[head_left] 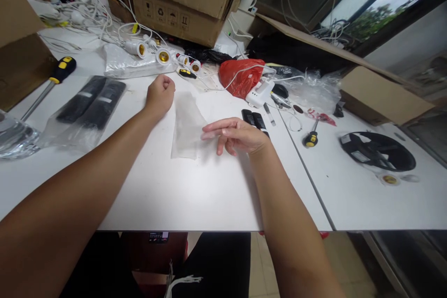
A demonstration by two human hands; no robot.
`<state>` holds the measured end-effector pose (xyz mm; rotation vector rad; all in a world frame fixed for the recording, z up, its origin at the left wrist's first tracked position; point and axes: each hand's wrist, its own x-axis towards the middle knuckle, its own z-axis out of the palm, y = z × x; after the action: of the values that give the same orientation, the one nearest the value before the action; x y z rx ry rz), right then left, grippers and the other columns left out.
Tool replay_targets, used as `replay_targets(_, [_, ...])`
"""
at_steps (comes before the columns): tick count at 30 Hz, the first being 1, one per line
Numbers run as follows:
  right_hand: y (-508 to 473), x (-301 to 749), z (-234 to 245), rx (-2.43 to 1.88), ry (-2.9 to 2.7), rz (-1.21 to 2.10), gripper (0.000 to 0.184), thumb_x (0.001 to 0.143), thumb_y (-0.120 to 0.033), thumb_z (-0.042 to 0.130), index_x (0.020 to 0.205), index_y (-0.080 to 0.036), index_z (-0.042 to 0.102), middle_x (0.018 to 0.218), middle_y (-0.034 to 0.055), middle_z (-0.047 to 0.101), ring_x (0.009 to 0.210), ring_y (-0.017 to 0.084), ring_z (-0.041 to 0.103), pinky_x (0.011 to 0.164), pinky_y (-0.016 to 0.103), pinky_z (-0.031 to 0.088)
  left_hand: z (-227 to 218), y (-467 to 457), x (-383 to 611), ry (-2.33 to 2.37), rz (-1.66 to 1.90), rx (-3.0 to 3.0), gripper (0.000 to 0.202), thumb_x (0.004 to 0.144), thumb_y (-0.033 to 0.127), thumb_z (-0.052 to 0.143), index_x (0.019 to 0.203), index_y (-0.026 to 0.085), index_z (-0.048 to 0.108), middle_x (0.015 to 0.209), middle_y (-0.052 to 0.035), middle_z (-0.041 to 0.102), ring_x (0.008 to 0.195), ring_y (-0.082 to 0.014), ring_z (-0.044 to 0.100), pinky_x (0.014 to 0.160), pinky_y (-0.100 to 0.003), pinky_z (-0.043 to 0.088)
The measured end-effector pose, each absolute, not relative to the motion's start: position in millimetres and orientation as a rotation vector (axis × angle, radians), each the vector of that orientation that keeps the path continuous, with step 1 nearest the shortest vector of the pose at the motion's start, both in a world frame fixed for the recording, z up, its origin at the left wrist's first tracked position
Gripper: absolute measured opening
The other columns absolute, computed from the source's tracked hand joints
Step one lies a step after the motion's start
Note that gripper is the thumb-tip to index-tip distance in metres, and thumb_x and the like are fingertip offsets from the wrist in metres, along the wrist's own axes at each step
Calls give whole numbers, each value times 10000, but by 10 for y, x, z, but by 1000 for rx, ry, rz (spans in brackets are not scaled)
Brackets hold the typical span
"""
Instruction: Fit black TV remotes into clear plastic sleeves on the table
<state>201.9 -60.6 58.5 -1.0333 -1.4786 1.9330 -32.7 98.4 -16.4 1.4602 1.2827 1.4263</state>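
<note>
A flat translucent plastic bag [186, 125] lies on the white table in front of me. My left hand [160, 97] rests as a loose fist just beyond its upper left side, with nothing sticking out of the curled fingers. Over the bag's right edge reaches my right hand [237, 136], its index finger stretched out and the others loosely bent. I see nothing held in it; whether the fingertips press on the bag I cannot tell. Two black objects with printed labels [254, 119] lie just behind the right hand. Left of my left forearm sit dark packs in clear plastic [99, 100].
At the left stands a yellow-black screwdriver [64, 69]; another screwdriver [310, 138] lies right of the table seam. White lamp sockets [163, 57], a red plastic bag [240, 77] and a white power strip [261, 93] line the back, before a cardboard box [178, 14]. A black round part [377, 151] lies right.
</note>
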Motion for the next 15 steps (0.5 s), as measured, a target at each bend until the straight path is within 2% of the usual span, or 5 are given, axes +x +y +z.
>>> replay_targets(3, [-602, 1959, 570, -1073, -1601, 2113, 540, 878, -444, 753, 1358, -214, 663, 1196, 143, 756, 757, 226, 791, 434, 188, 536, -126, 945, -321, 1321, 1391, 1563, 115, 817, 128, 589, 827, 242, 600, 734, -5, 649, 673, -175, 584, 626, -301, 429])
replay_targets(6, [-601, 1931, 578, -1176, -1664, 2152, 578, 902, -474, 726, 1407, -216, 616, 1058, 121, 791, 672, 198, 775, 450, 195, 546, -83, 912, -322, 1364, 1373, 1618, 172, 764, 71, 609, 824, 232, 602, 715, 6, 630, 658, -174, 568, 659, -315, 425])
replay_targets(9, [-574, 1942, 552, -1265, -1618, 1999, 501, 895, -470, 732, 1310, -196, 669, 952, 96, 795, 601, 162, 742, 423, 174, 500, -60, 885, -328, 1381, 1366, 1669, 202, 734, 45, 629, 822, 225, 600, 707, 11, 616, 647, -174, 552, 674, -323, 424])
replay_targets(11, [-531, 1950, 490, -1310, -1524, 1833, 401, 882, -446, 746, 1183, -184, 711, 901, 74, 782, 549, 123, 697, 395, 161, 444, -73, 880, -333, 1370, 1358, 1701, 219, 719, 36, 642, 827, 222, 602, 713, 12, 617, 651, -173, 554, 678, -323, 426])
replay_targets(15, [-416, 1937, 323, -1391, -1276, 1529, 184, 869, -328, 743, 963, -175, 703, 739, -5, 684, 455, 50, 553, 384, 155, 384, -148, 935, -313, 1327, 1400, 1674, 203, 732, 41, 647, 835, 212, 610, 740, 4, 622, 662, -159, 562, 673, -306, 440])
